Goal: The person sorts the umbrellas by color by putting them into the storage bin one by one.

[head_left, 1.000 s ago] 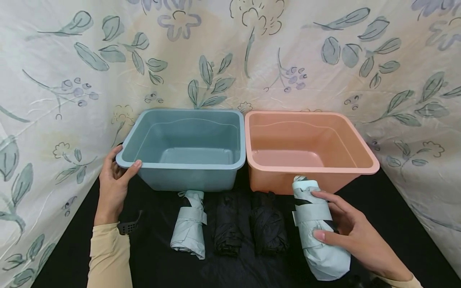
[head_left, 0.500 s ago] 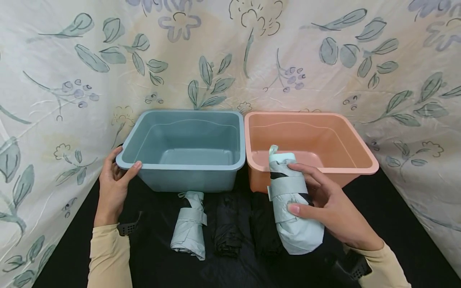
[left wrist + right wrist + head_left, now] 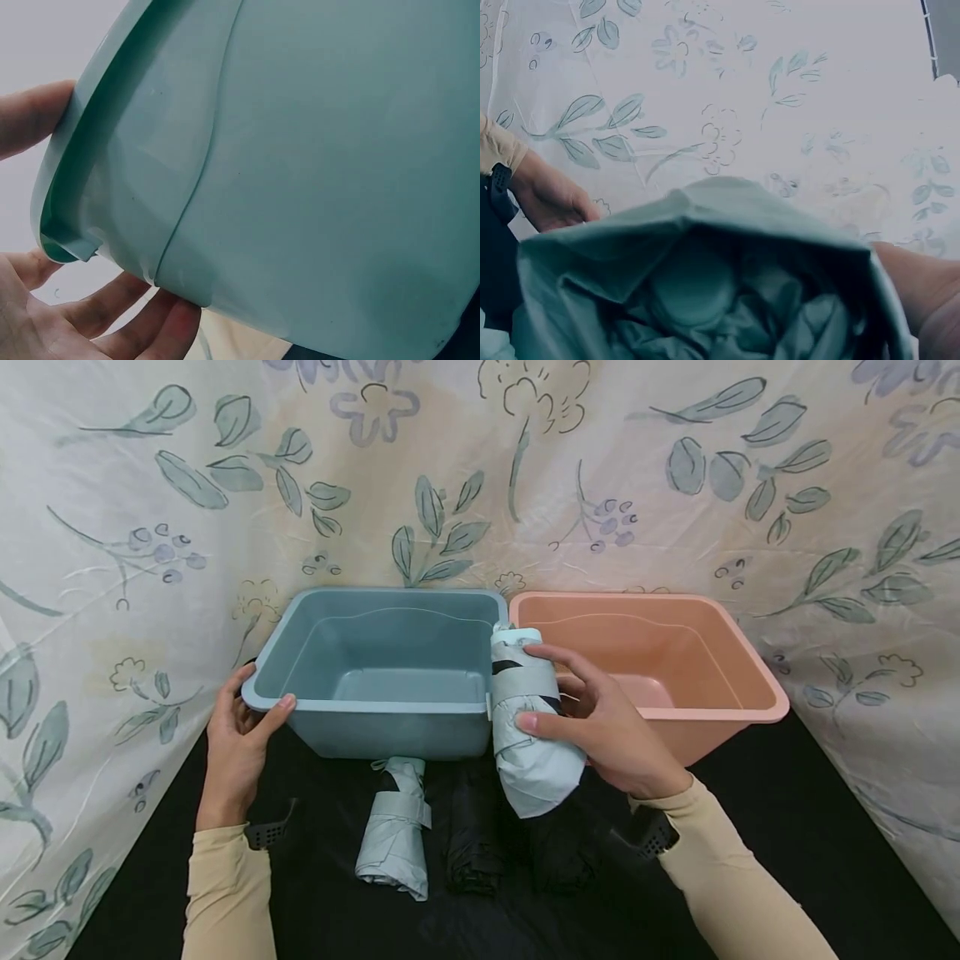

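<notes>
Head view: the right hand [image 3: 607, 718] holds a pale folded umbrella [image 3: 536, 768] in front of the place where the blue tub [image 3: 390, 731] and the orange tub [image 3: 705, 735] meet, its handle end overlapping their rims. The right fingers are partly curled, thumb on the near face, index finger reaching toward the handle end. The left hand [image 3: 243, 731] has its fingers bent round the blue tub's near left corner, thumb on the rim; the left wrist view shows others against the wall below.

The likeliest trouble is a snag: the strap [image 3: 525, 681] has an end jutting toward the blue tub, and if carried too low it could catch the rim and shift that tub. Slack cloth under the thumb might also let the umbrella slip.

The rims almost meet at the back, so free room lies upward and inside either tub. On the black-covered table [image 3: 322, 893], a second pale umbrella [image 3: 393, 839], a black umbrella [image 3: 474, 852] and another dark bundle [image 3: 562, 860], hard to make out, crowd the near side.
</notes>
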Demonstrator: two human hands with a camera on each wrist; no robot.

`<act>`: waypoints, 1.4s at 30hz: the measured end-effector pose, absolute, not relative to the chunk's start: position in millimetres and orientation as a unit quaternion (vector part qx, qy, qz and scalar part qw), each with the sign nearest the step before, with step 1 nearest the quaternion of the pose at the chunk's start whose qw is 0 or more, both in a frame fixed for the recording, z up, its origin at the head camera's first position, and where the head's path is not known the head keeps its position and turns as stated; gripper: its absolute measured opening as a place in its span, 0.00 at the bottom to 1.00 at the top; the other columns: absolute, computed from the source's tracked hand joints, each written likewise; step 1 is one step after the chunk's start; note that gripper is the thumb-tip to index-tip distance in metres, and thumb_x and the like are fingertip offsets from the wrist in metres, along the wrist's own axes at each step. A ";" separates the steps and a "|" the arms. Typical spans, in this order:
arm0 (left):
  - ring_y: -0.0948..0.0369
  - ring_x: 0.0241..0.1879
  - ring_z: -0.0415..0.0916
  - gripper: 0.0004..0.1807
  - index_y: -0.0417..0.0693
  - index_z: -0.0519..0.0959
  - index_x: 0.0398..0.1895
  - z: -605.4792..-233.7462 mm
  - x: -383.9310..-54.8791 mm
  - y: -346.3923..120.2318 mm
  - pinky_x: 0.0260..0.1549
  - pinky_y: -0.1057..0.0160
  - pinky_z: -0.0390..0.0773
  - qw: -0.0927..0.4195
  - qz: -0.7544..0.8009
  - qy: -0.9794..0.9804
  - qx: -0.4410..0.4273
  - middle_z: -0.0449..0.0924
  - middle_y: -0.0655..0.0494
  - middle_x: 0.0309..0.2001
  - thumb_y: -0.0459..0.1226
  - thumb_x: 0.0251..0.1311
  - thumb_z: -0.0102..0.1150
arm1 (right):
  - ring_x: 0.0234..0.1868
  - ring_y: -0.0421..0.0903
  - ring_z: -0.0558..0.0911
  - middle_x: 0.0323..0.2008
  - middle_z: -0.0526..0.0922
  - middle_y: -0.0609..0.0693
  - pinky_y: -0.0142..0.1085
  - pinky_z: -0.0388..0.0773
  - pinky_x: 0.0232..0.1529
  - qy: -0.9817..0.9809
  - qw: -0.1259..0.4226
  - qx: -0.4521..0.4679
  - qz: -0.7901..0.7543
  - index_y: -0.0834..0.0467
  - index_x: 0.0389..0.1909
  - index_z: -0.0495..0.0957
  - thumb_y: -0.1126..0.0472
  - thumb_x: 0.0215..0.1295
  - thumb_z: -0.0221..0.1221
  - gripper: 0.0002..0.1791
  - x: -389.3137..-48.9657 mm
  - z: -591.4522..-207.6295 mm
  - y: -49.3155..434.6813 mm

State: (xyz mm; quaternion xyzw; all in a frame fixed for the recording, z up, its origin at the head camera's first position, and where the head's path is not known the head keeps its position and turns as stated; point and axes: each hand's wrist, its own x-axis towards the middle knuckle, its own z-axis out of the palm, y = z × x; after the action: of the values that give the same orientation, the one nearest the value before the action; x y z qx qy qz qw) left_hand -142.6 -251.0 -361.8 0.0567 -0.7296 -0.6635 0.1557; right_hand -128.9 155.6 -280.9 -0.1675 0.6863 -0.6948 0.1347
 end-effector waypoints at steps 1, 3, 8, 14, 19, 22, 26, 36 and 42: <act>0.51 0.70 0.60 0.43 0.57 0.53 0.80 -361.8 -142.7 -251.0 0.69 0.56 0.60 0.155 -0.663 -0.730 0.057 0.58 0.41 0.74 0.36 0.67 0.64 | 0.59 0.63 0.75 0.65 0.69 0.59 0.54 0.80 0.47 0.679 0.139 -0.165 -0.701 0.43 0.75 0.62 0.67 0.65 0.67 0.41 -132.8 -279.2 150.6; 0.51 0.70 0.60 0.43 0.57 0.53 0.80 -361.8 -142.9 -251.2 0.69 0.56 0.60 0.156 -0.663 -0.730 0.057 0.59 0.41 0.74 0.36 0.67 0.65 | 0.58 0.62 0.75 0.64 0.70 0.59 0.52 0.81 0.46 0.668 0.144 -0.164 -0.712 0.43 0.75 0.62 0.67 0.65 0.66 0.40 -141.2 -276.9 140.4; 0.52 0.70 0.60 0.43 0.58 0.53 0.80 -361.3 -143.1 -251.0 0.70 0.55 0.59 0.154 -0.663 -0.730 0.061 0.58 0.42 0.74 0.36 0.67 0.65 | 0.51 0.60 0.79 0.58 0.73 0.64 0.45 0.83 0.42 0.654 0.141 -0.170 -0.723 0.46 0.74 0.64 0.69 0.66 0.65 0.38 -163.2 -274.6 113.1; 0.52 0.69 0.61 0.43 0.57 0.53 0.80 -361.4 -142.6 -250.8 0.67 0.60 0.63 0.153 -0.662 -0.731 0.064 0.59 0.42 0.73 0.36 0.67 0.65 | 0.47 0.56 0.81 0.54 0.75 0.64 0.44 0.82 0.41 0.670 0.143 -0.137 -0.715 0.43 0.71 0.68 0.64 0.64 0.68 0.36 -185.8 -268.7 82.6; 0.52 0.70 0.60 0.43 0.57 0.53 0.80 -361.5 -143.0 -251.6 0.71 0.51 0.58 0.152 -0.662 -0.731 0.064 0.59 0.42 0.74 0.36 0.67 0.65 | 0.44 0.54 0.83 0.53 0.77 0.63 0.43 0.83 0.41 0.655 0.155 -0.124 -0.729 0.43 0.71 0.68 0.63 0.63 0.70 0.37 -203.8 -263.2 57.4; 0.51 0.70 0.60 0.43 0.58 0.53 0.80 -361.0 -143.2 -251.7 0.71 0.49 0.56 0.153 -0.660 -0.733 0.066 0.58 0.42 0.75 0.37 0.67 0.65 | 0.42 0.52 0.83 0.54 0.77 0.60 0.41 0.83 0.40 0.645 0.158 -0.119 -0.738 0.44 0.71 0.68 0.64 0.63 0.70 0.37 -213.7 -260.4 42.6; 0.52 0.70 0.60 0.43 0.58 0.53 0.80 -361.4 -143.0 -251.6 0.71 0.51 0.58 0.152 -0.660 -0.733 0.066 0.59 0.42 0.74 0.37 0.67 0.65 | 0.40 0.51 0.84 0.56 0.76 0.58 0.41 0.83 0.38 0.644 0.163 -0.111 -0.739 0.46 0.71 0.67 0.63 0.63 0.70 0.37 -225.7 -257.8 24.6; 0.52 0.71 0.59 0.43 0.58 0.52 0.80 -362.0 -142.9 -251.6 0.71 0.50 0.56 0.151 -0.658 -0.735 0.062 0.58 0.41 0.75 0.38 0.68 0.65 | 0.39 0.50 0.83 0.53 0.72 0.53 0.40 0.82 0.37 0.674 0.163 -0.086 -0.716 0.48 0.69 0.66 0.60 0.61 0.72 0.37 -250.6 -257.5 -15.8; 0.52 0.71 0.59 0.43 0.57 0.52 0.80 -362.4 -142.8 -251.7 0.71 0.50 0.56 0.153 -0.655 -0.737 0.061 0.58 0.42 0.75 0.38 0.67 0.65 | 0.38 0.49 0.81 0.51 0.70 0.52 0.39 0.82 0.35 0.693 0.163 -0.074 -0.698 0.49 0.69 0.65 0.59 0.60 0.73 0.38 -259.5 -262.0 -37.7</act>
State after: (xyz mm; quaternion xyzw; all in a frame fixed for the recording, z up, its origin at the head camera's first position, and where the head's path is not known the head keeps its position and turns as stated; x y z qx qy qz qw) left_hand -142.8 -251.7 -362.4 0.0614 -0.7371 -0.6555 0.1526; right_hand -259.5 -37.7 -262.0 -0.0737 0.6931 -0.6982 0.1632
